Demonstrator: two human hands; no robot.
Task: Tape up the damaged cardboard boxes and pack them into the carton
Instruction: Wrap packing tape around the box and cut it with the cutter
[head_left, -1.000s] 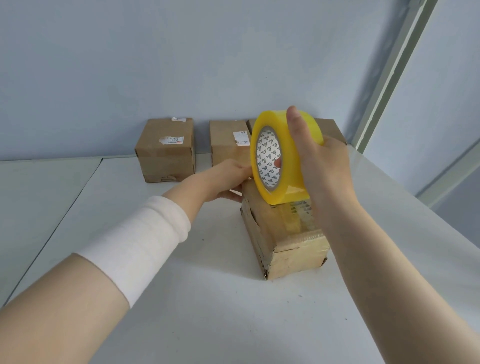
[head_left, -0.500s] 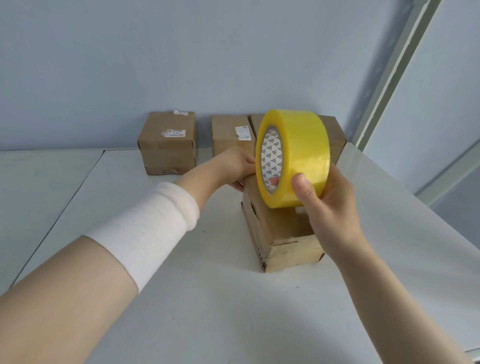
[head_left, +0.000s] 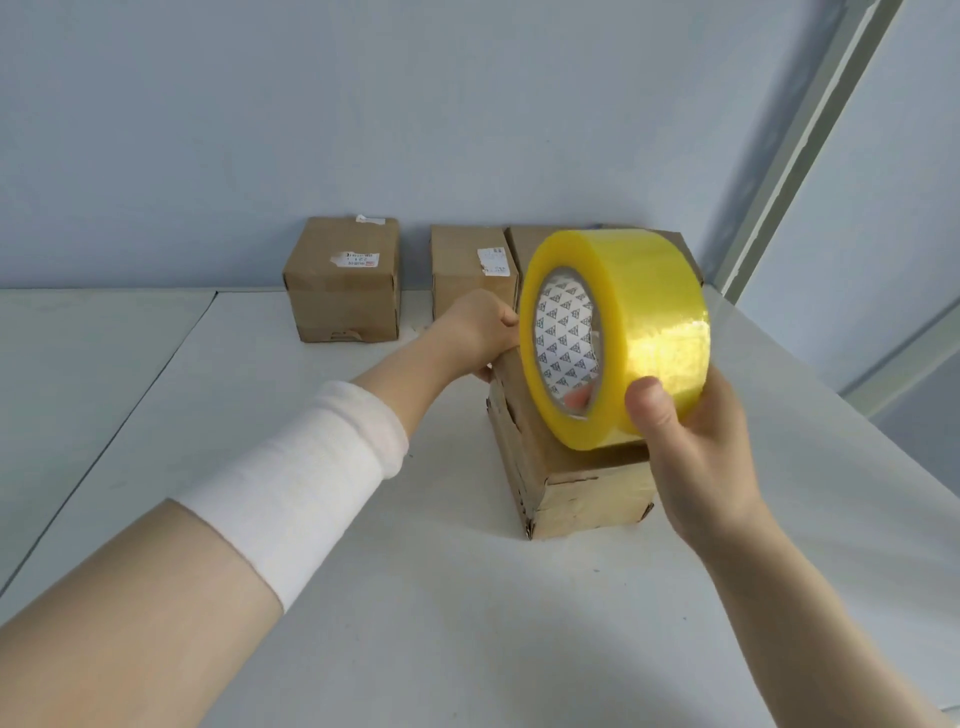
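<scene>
Box (head_left: 582, 483) taping looks to be in its early part. It stands on the white table (head_left: 467, 623), near the middle, with the yellow roll (head_left: 649, 332) held on edge just over its top. No fresh strip can be made out between the roll and the cardboard, so whether any tape is already laid on top cannot be told. The roll hides most of that face.

The right hand (head_left: 696, 452) is clamped on the roll. Its thumb presses the outer yellow face, and a fingertip (head_left: 579, 400) shows through the patterned core. The left hand (head_left: 478, 332) holds the box at its far left top corner, fingers curled over the edge and thumb beneath, which appears to steady it. A white sleeve (head_left: 306, 467) wraps that forearm.

Three back boxes (head_left: 343, 280) wait against the wall, well apart from the hands, two of them bearing torn white labels. The carton is not in view, so nothing appears to be packed yet. Judged from this, most of the task is left: finishing this box, taping the others and loading them all.

The box itself is plain brown cardboard and looks worn. Its left side seam is ragged and gaping, its bottom corners are frayed, and its front face is creased under what seems to be old wrinkled tape.
</scene>
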